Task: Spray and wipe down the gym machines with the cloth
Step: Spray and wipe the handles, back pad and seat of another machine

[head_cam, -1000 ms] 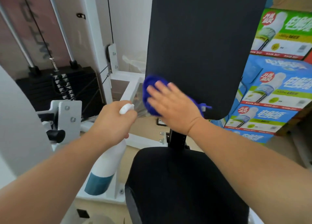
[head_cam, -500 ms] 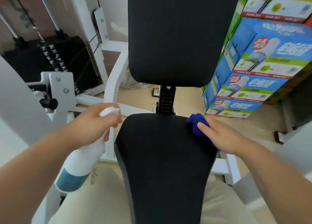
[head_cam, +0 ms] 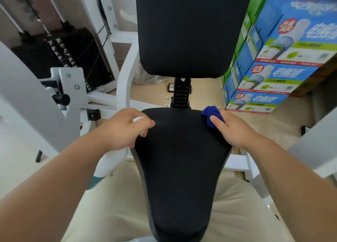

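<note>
A black padded seat [head_cam: 180, 159] fills the middle of the head view, with the black backrest [head_cam: 184, 30] upright behind it. My left hand [head_cam: 124, 128] grips a white spray bottle [head_cam: 111, 161] with a teal base at the seat's left edge, a finger on the trigger. My right hand [head_cam: 235, 130] holds a blue cloth [head_cam: 211, 114] on the seat's far right corner, fingers lying over it.
The machine's white frame [head_cam: 125, 77] and black weight stack [head_cam: 73, 55] stand to the left, with a black knob [head_cam: 61, 99] near my left arm. Stacked blue and green cartons [head_cam: 269, 68] crowd the right. A white bar [head_cam: 313, 145] slants at far right.
My right hand came down with the cloth from the backrest to the seat's far right corner. My left hand moved the bottle in to the seat's left edge.
</note>
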